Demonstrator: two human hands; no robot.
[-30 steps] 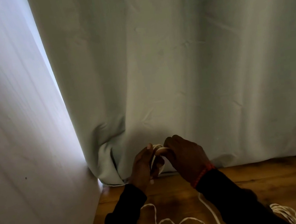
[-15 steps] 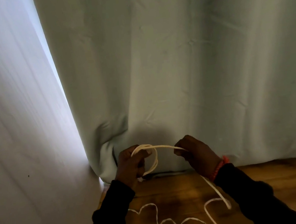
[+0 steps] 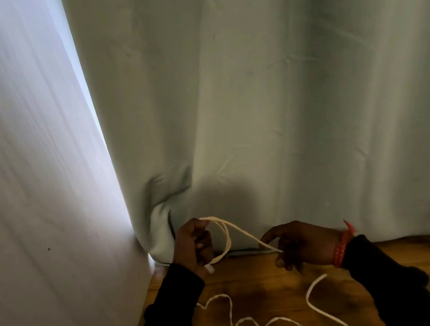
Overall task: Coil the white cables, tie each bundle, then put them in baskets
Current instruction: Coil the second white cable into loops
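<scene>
Two hands are raised over a wooden table, both in black sleeves. A small coil of white cable is gripped by the left hand, fingers curled tight round the loops, with the coil hanging just off the table near the far edge. One strand is stretched from the top of the coil down to the right hand, where it is pinched between thumb and fingers; the index finger is stuck out toward the coil, the other fingers are curled. An orange-red band is worn on the right wrist. Loose cable is spread in wavy bends across the table below the hands, running off the lower edge of the view. How the slack joins the pinched strand cannot be told, being hidden by the right hand. A pale green curtain is hung behind the table, its hem touching the far edge. A white wall is seen on the left, with a bright gap beside the curtain.
</scene>
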